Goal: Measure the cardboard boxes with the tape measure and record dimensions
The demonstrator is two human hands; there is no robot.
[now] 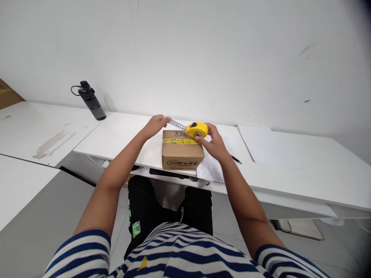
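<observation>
A yellow tape measure (pixel 197 130) is in my right hand (pixel 213 143), its case held above the right rear part of a cardboard box (pixel 182 159). A short length of its blade (pixel 177 124) is drawn out to the left. My left hand (pixel 158 125) pinches the free end of that blade, just beyond the box's left rear corner. Yellow printed tape runs across the top of the box, with handwriting behind it and black print on the front side. Whether the case touches the box, I cannot tell.
Right of the box, written paper sheets (pixel 210 170) lie beneath my right forearm, with a pen (pixel 236 159) on them. A dark water bottle (pixel 92 101) stands at the back left. White boards (pixel 261 144) rest farther right, near the wall.
</observation>
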